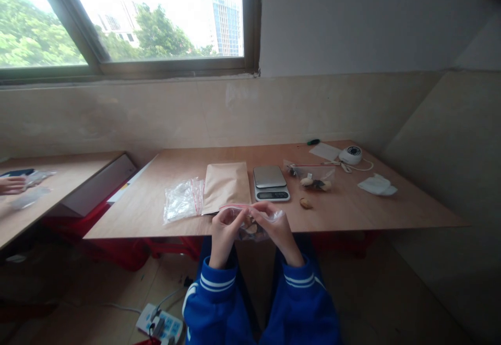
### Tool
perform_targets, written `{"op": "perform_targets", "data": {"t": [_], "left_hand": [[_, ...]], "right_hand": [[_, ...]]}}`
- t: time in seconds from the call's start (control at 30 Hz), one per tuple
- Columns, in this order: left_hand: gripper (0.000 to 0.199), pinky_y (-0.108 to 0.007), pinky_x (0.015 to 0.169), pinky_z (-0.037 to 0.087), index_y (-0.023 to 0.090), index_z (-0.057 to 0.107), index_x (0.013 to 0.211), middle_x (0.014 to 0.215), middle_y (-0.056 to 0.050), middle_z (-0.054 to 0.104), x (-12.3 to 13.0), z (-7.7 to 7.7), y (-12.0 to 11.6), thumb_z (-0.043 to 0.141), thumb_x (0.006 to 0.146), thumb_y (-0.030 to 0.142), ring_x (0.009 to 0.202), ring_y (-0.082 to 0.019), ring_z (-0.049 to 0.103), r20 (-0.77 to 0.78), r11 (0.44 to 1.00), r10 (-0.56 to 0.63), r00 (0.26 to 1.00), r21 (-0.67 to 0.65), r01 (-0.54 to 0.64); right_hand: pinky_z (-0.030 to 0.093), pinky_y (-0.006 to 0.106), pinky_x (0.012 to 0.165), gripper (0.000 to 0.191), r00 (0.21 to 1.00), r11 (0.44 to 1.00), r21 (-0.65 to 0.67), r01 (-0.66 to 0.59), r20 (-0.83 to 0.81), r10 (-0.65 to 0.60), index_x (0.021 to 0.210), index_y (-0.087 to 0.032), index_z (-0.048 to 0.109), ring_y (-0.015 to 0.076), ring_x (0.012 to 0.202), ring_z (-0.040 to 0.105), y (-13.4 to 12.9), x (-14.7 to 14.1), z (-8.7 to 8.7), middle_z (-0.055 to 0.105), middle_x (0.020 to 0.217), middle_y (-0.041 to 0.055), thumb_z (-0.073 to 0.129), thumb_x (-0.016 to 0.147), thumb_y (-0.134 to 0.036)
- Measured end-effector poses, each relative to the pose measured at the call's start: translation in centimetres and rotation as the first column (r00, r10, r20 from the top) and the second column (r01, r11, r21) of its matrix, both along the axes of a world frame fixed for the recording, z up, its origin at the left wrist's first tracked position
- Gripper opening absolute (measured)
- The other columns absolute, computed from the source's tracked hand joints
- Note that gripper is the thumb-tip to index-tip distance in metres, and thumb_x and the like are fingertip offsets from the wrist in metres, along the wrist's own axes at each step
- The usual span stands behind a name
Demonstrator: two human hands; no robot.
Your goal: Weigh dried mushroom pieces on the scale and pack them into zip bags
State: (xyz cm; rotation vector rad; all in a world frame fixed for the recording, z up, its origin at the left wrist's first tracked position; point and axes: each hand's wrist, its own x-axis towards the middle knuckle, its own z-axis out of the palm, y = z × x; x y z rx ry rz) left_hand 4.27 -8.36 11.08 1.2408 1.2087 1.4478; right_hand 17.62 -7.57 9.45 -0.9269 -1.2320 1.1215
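Your wooden table [352,209] fills the middle of the view, set against a tiled wall w/ a window above. A second table [66,178] sits off to your left; another person's hand [11,184] rests on it next to some clear bags.

On your table, biggest first: a brown paper envelope [227,184] lies flat near the front edge. Just left of it, touching or nearly so, is a pile of clear zip bags [182,200] w/ red seal strips. Right of the envelope is a small digital scale [270,182], pan bare. Further right is a clear bag w/ pieces inside [313,177], and one loose brownish piece [306,203] on the wood betw. it and the front edge. At the far right: a white crumpled cloth or tissue [376,185], a small white round device [350,154] w/ a cord, and a sheet of paper [324,151].

Your hands are at the table's front edge, in front of the scale. Left hand [223,230] and right hand [274,225] both pinch the top of a small zip bag [252,225] w/ a red strip, fingers closed on its seal from either side. Bag hangs betw. them, w/ something brownish inside; can't tell what it is. Blue sleeves w/ white stripes cover your forearms.
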Motion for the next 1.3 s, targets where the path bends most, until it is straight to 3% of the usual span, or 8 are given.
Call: {"op": "perform_targets", "data": {"t": [0.17,0.37,0.6,0.83,1.13,1.3], "left_hand": [[0.022,-0.019,0.047,0.043,0.014,0.069,0.066,0.055,0.001,0.063,-0.5,-0.2,0.4,0.075,0.068,0.035,0.051,-0.011,0.057,0.004,0.997,0.074,0.997,0.012,-0.075],[0.023,-0.020,0.051,0.045,0.013,0.070,0.068,0.057,0.001,0.064,-0.7,-0.3,0.4,0.075,0.068,0.036,0.054,-0.011,0.057,0.003,0.998,0.070,0.998,-0.011,-0.070],[0.024,-0.022,0.054,0.047,0.013,0.071,0.069,0.059,-0.002,0.065,-0.7,-0.2,0.2,0.073,0.071,0.037,0.057,-0.013,0.059,-0.076,0.997,0.065,0.995,0.048,-0.061],[0.024,-0.024,0.053,0.051,0.014,0.069,0.068,0.059,-0.003,0.068,0.4,0.2,0.2,0.074,0.068,0.037,0.056,-0.016,0.064,-0.025,0.997,0.039,0.999,0.070,-0.037],[0.021,-0.024,0.058,0.053,0.014,0.070,0.077,0.068,-0.004,0.070,-0.2,0.1,-0.1,0.072,0.072,0.035,0.065,-0.017,0.067,0.004,0.998,0.003,1.000,0.067,-0.004],[0.021,-0.024,0.060,0.052,0.014,0.071,0.080,0.073,-0.005,0.071,-0.3,-0.1,-0.3,0.071,0.074,0.034,0.069,-0.018,0.066,-0.011,0.995,0.016,1.000,0.096,-0.015]], "right_hand": [[0.052,0.025,0.065,0.025,0.998,0.999,-0.020,0.032,0.048,-0.031,0.085,-0.018,0.066,0.0162,0.071,0.066,0.1,0.2,0.5,0.070,0.077,0.0019,0.070,0.074,-0.039],[0.053,0.026,0.061,0.025,0.996,0.995,-0.065,0.072,0.059,-0.068,0.082,-0.017,0.067,0.0179,0.069,0.067,0.3,-0.3,0.3,0.071,0.075,0.0031,0.070,0.072,-0.040],[0.052,0.026,0.059,0.020,0.987,0.989,-0.007,0.146,0.064,-0.146,0.075,-0.018,0.067,0.0176,0.067,0.065,0.0,-0.5,0.1,0.069,0.070,0.0020,0.069,0.073,-0.038],[0.052,0.027,0.060,0.015,0.980,0.981,0.040,0.192,0.055,-0.194,0.072,-0.020,0.066,0.0179,0.067,0.064,-0.1,-0.1,0.3,0.068,0.069,0.0018,0.068,0.074,-0.035],[0.052,0.025,0.064,0.025,0.998,0.999,-0.047,0.013,-0.054,-0.015,0.084,-0.017,0.068,0.0164,0.071,0.065,0.0,-0.8,-0.1,0.071,0.078,0.0026,0.069,0.074,-0.040],[0.049,0.024,0.060,0.023,0.995,0.995,-0.003,0.095,-0.022,-0.095,0.070,-0.016,0.067,0.0150,0.064,0.061,-0.3,-1.5,0.4,0.066,0.065,0.0011,0.068,0.076,-0.039]]}}
